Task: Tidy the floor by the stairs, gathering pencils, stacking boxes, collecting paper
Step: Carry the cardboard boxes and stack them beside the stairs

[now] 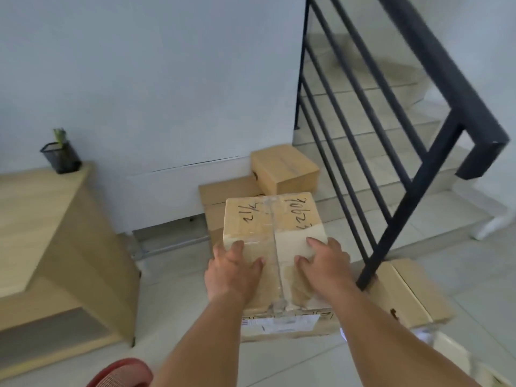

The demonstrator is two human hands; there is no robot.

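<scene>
Red slipper (122,372) — half cropped

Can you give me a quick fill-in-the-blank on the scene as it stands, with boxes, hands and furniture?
1. The taped box with handwriting is held by ____ hands.
2. The black mesh pencil cup stands on the wooden ____.
3. The small box by the wall sits on top of another ____.
4. The black railing belongs to the ____.

Missing words: both; cabinet; box; stairs
</scene>
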